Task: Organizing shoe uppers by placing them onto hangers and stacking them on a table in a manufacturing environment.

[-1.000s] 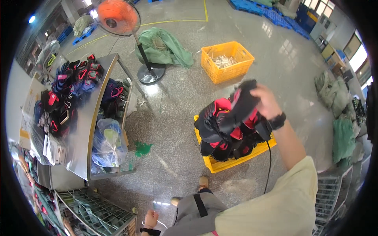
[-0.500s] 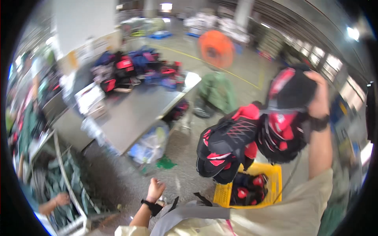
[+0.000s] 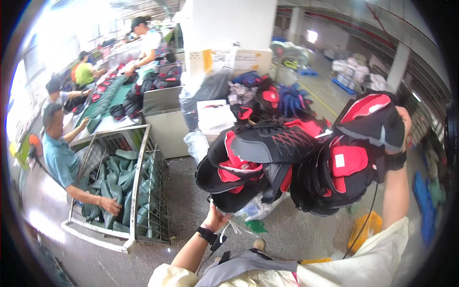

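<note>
A large bundle of black shoe uppers [image 3: 272, 143] with red linings and grey-black laced fronts hangs before me at chest height. My right hand [image 3: 403, 125] grips its right end, its fingers partly hidden behind the uppers. At the bundle's lower left, my left hand [image 3: 216, 219] holds the edge of a black upper from beneath; part of its fingers is covered. Pale strings dangle beside my left wrist. A white tie shows between the uppers at the middle of the bundle.
To the left, a metal cage cart [image 3: 138, 186] holds many green shoe lasts [image 3: 114, 182]; a co-worker in blue [image 3: 62, 158] reaches into it. Behind stand a work line [image 3: 107, 98], a white pillar [image 3: 229, 28] and piled uppers [image 3: 270, 93]. A yellow crate [image 3: 366, 232] sits low right.
My view has turned left, bringing the cage cart and co-workers into sight. The bundle has swung leftward in my right hand. My left hand has come up to its lower edge.
</note>
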`<act>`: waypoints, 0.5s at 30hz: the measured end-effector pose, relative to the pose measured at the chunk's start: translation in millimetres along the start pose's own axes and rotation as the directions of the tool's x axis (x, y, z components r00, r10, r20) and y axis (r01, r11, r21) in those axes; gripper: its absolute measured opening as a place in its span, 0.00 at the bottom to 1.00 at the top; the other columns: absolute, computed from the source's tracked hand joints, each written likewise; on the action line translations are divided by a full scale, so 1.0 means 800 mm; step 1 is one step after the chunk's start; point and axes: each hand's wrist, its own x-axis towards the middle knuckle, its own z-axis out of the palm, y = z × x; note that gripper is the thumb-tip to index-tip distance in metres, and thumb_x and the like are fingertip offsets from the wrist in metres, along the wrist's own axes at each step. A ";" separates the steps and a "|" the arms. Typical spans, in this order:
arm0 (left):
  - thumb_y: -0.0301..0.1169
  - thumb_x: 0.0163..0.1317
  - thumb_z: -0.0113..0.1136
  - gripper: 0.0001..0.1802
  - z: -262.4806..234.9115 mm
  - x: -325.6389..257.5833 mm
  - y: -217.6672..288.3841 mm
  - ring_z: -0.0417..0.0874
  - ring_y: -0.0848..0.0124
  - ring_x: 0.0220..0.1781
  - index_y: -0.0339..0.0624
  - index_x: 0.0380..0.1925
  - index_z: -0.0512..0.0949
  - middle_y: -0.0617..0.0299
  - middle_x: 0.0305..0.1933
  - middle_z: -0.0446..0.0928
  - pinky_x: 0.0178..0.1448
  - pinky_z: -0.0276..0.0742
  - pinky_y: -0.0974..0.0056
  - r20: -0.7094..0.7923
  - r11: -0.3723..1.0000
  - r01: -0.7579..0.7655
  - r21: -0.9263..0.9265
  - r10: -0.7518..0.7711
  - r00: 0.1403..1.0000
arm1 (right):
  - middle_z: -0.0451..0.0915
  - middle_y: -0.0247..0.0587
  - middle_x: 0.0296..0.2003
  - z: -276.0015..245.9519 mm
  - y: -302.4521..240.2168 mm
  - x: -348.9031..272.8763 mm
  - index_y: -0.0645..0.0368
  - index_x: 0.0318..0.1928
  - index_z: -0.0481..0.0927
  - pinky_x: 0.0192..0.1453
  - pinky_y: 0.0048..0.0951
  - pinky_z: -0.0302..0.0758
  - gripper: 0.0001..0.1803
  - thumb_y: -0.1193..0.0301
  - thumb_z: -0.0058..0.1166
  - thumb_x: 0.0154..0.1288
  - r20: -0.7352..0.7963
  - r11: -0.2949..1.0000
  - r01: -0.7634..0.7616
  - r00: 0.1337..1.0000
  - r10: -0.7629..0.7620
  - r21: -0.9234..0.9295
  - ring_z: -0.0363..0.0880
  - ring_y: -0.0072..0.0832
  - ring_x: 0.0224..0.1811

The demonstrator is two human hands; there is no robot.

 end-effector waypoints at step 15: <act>0.33 0.55 0.51 0.38 0.091 0.139 0.040 0.66 0.76 0.26 0.54 0.62 0.41 0.65 0.31 0.64 0.27 0.64 0.71 -0.151 0.939 -0.314 0.141 0.334 0.930 | 0.78 0.44 0.39 0.116 0.327 0.155 0.67 0.43 0.75 0.51 0.32 0.71 0.24 0.64 0.40 0.50 0.627 0.823 -0.369 0.779 0.020 0.432 0.76 0.35 0.42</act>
